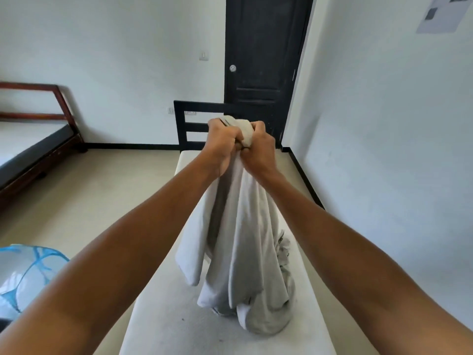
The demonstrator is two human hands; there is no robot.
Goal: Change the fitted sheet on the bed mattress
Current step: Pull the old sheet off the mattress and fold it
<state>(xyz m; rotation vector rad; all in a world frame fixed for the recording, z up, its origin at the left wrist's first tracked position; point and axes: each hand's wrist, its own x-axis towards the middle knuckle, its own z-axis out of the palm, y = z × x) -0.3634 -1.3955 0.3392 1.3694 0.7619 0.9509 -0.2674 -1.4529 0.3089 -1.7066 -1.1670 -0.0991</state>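
Bare mattress (158,316) at 6 o'clock, and the fitted sheet (245,239) hangs bunched above it, its lower folds pooling on top. Both fists clamp the gathered top, left hand (222,139) touching right hand (259,147). Looks like the spreading stage: next, find a corner and shake it open. At 12, black bed frame (180,119), then black door (266,47). Second bed (38,147) at 9.
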